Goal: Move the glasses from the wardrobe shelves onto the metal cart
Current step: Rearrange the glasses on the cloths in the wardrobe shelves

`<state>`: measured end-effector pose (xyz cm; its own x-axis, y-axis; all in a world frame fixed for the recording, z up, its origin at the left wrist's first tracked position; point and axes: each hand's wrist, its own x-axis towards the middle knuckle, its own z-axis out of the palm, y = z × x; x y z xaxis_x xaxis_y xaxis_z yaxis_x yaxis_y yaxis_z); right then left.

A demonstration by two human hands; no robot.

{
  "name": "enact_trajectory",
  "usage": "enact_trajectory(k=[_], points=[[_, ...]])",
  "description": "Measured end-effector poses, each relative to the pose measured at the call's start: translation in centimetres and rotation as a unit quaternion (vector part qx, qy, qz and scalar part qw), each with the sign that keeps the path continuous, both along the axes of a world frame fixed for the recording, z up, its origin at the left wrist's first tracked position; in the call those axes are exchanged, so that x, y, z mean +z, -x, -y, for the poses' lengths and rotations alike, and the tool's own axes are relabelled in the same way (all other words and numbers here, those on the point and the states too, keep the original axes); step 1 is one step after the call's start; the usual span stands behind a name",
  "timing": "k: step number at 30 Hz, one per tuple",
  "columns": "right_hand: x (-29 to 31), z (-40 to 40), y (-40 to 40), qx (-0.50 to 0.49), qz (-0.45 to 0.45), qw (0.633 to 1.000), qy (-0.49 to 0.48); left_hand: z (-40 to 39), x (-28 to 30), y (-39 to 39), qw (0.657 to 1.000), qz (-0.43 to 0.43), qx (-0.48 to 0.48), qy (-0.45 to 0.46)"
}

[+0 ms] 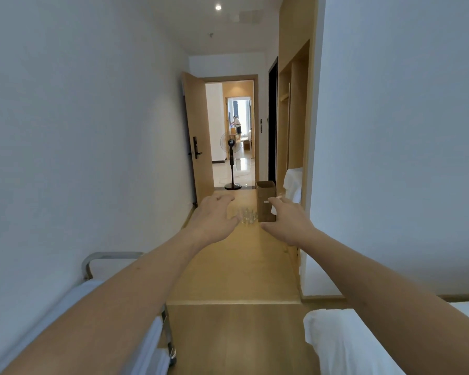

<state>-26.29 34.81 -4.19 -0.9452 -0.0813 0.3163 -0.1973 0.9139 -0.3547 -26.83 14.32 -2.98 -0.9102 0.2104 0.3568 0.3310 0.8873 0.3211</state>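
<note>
No writing can be read; a small pale label on the brown bag (266, 201) is too blurred to make out. Both hands reach forward over a wooden worktop (236, 266) that runs toward 12 o'clock. The left hand (214, 215) has its fingers spread and loosely bent, holding nothing, just at 9 o'clock of a cluster of clear glasses (247, 214); its thumb tip lies close to them, and contact cannot be told. The right hand (287, 220), at 3 o'clock of the glasses, is likewise open with its forefinger extended, empty, partly in front of the bag. The glasses stand on the worktop between the hands, faint and hard to count. The cart (106, 257) shows at 8 o'clock, its metal rail and white cloth largely hidden by the left forearm. White bedding (344, 345) lies at 5 o'clock, cut off by the edge. Past an open door (198, 136) stands a fan (231, 155), and beyond it a distant person (237, 125). The wardrobe (293, 109) recess sits at 1 o'clock.
</note>
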Motion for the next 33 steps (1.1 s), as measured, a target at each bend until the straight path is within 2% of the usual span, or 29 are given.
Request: enact_trajectory(k=[14,33], points=[[-1.7,-1.3,11.1,-0.005,0.019,1.000,0.003,-1.3,-1.7,11.7,1.000,0.018,-0.002,0.011],[1.7,8.3,32.4,-0.054,-0.010,0.998,0.012,8.2,1.6,35.3,0.998,-0.021,-0.060,0.001]])
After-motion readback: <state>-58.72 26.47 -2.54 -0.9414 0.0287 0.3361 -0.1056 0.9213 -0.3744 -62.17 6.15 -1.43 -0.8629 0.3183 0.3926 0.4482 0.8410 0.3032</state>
